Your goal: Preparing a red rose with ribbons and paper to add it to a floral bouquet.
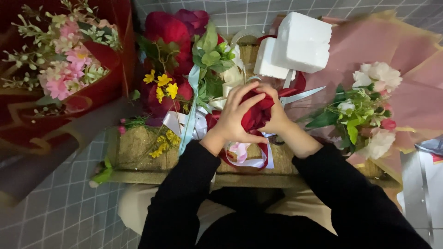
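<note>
Both my hands close around a dark red fabric flower (255, 113) above a low wooden board (138, 147). My left hand (234, 115) wraps over its left side with the fingers curled on top. From the right, my right hand (277, 113) grips the same flower. White and pale blue ribbons (189, 121) trail beneath my hands, with a red-edged ribbon loop (251, 159) below them. Scissors (302, 96) lie just beyond my right hand.
Two white foam blocks (295, 46) sit at the back. Red blooms with yellow flowers and green leaves (177, 60) lie at the left. A pink bouquet in red wrap (64, 64) is far left, a white and pink bouquet in pink paper (369, 110) right. Grey tiled floor (60, 216).
</note>
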